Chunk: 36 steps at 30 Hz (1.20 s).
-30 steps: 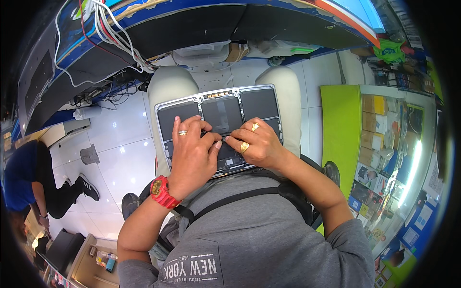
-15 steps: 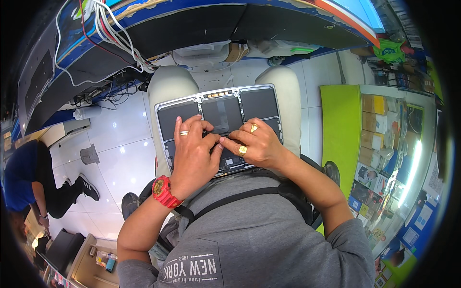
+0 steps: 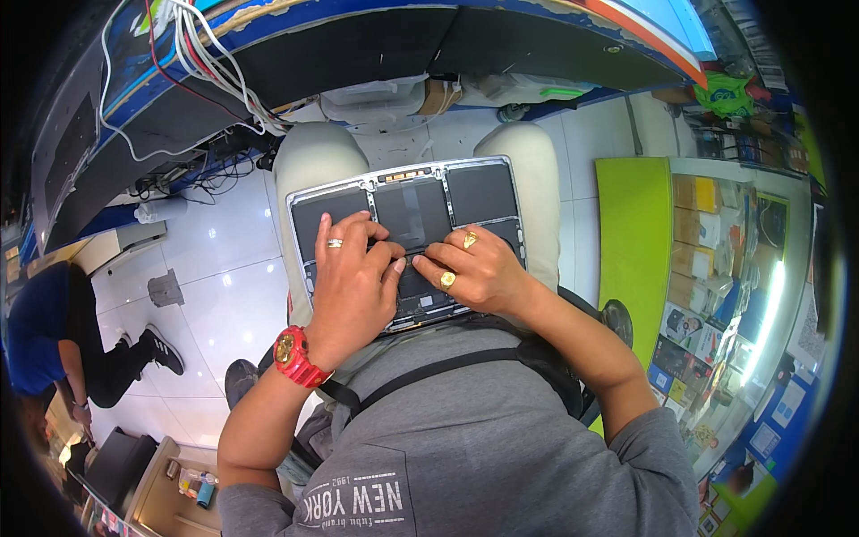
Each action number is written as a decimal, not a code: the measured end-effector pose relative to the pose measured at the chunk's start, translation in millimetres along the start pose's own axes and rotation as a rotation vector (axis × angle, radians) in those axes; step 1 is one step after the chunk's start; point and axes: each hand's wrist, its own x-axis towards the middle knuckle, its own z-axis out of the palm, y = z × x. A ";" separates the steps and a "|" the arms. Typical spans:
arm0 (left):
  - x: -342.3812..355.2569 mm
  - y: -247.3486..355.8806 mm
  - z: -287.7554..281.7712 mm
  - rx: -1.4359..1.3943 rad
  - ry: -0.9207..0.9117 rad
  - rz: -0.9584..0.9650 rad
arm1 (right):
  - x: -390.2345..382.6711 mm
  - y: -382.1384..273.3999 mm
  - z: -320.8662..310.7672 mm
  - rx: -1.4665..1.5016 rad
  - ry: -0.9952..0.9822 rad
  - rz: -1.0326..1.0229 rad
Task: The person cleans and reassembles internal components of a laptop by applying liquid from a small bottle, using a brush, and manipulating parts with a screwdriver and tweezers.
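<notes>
An opened laptop base (image 3: 479,192) lies across my thighs, its black battery cells and silver frame uncovered. Over its left half is my left hand (image 3: 356,273), thumb and index finger brought together near the middle of the laptop, the other fingers bent above the battery. My right hand (image 3: 479,276) comes in from the right, its fingers curled and thumb and index pinched close to the left fingertips. Whatever lies between either hand's fingertips is too small or hidden to make out. The laptop's lower left part is covered by my left hand.
A blue-edged bench (image 3: 358,45) with hanging white cables (image 3: 201,54) stands ahead. Plastic bins (image 3: 376,97) sit beneath it. On the right is a glass display case (image 3: 716,268) with a green side panel (image 3: 633,268). A person in blue (image 3: 45,331) bends at the left.
My left hand has shifted slightly left, leaving a small gap between the two hands' fingertips. My right hand has barely moved, and the laptop stays in place.
</notes>
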 end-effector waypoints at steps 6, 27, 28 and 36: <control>-0.5 0.5 1.2 0.004 0.007 0.012 | 1.7 -4.2 -0.1 0.074 -0.046 0.076; -0.6 0.4 1.7 0.016 0.003 0.002 | 4.4 -7.4 -1.9 0.164 -0.039 0.170; -0.7 0.9 2.2 0.014 0.007 0.004 | 4.5 -7.6 -1.8 0.164 -0.037 0.174; -2.9 3.3 6.5 0.029 0.029 0.015 | 3.4 -8.5 -0.5 0.178 -0.028 0.189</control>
